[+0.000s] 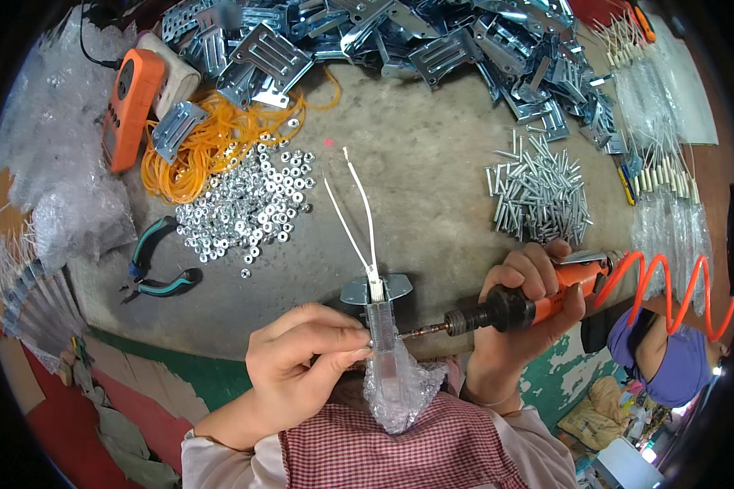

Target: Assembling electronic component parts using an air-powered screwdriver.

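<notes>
Wired bar (381, 322) — left hand (306, 349) pinches its side, right hand (514, 342) clasps driver (507, 310).

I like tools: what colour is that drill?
The drill is orange and black, best seen in the head view.

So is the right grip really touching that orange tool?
Touching: the head view shows the right grip wrapped around the orange tool from both sides.

On the counter (424, 122), brackets (450, 59) lie along the far side. Nuts (240, 205) lie left, before the bands (166, 173), pliers (170, 288) to their left. Screws (541, 189) lie right. Nearest, the wired part (382, 326) is between left hand (302, 359) and drill (510, 310).
</notes>
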{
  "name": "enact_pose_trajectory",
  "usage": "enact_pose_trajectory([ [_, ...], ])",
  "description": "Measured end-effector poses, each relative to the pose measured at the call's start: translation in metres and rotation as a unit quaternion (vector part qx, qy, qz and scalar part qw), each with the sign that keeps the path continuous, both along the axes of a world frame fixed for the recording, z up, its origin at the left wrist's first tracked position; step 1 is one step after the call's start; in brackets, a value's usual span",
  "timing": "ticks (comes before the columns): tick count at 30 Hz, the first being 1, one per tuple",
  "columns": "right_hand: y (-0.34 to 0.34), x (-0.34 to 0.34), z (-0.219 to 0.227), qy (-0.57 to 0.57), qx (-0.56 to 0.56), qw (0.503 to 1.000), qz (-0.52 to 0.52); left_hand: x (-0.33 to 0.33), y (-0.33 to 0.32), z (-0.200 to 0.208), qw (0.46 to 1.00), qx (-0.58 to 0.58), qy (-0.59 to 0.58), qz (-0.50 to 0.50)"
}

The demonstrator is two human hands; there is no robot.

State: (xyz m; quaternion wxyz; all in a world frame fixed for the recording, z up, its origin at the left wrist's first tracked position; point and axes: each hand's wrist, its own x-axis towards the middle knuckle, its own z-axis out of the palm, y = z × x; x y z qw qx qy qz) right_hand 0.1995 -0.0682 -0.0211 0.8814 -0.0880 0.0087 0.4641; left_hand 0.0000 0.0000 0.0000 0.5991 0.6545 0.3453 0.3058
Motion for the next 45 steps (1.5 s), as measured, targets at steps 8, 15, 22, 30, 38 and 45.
enact_pose_trajectory([
  [8,0.001,0.000,-0.004,-0.008,0.004,0.999,-0.040,0.004,0.004,-0.002,0.995,0.100,-0.002,-0.011],
  [15,-0.002,0.000,-0.001,0.019,-0.008,0.999,-0.034,0.004,-0.001,0.002,0.998,0.067,0.019,-0.005],
  [22,-0.004,0.001,0.011,-0.033,-0.082,0.995,-0.039,-0.003,-0.013,0.002,0.990,-0.142,0.013,-0.002],
  [30,-0.012,0.002,0.010,-0.115,-0.187,0.974,-0.056,-0.009,-0.015,0.002,0.987,-0.146,0.042,-0.051],
  [38,-0.010,-0.002,0.011,-0.129,-0.208,0.968,-0.048,-0.009,-0.012,0.009,0.984,-0.150,0.064,-0.066],
  [45,-0.007,-0.002,0.011,-0.130,-0.225,0.964,-0.057,-0.009,-0.013,0.009,0.985,-0.153,0.054,-0.061],
])
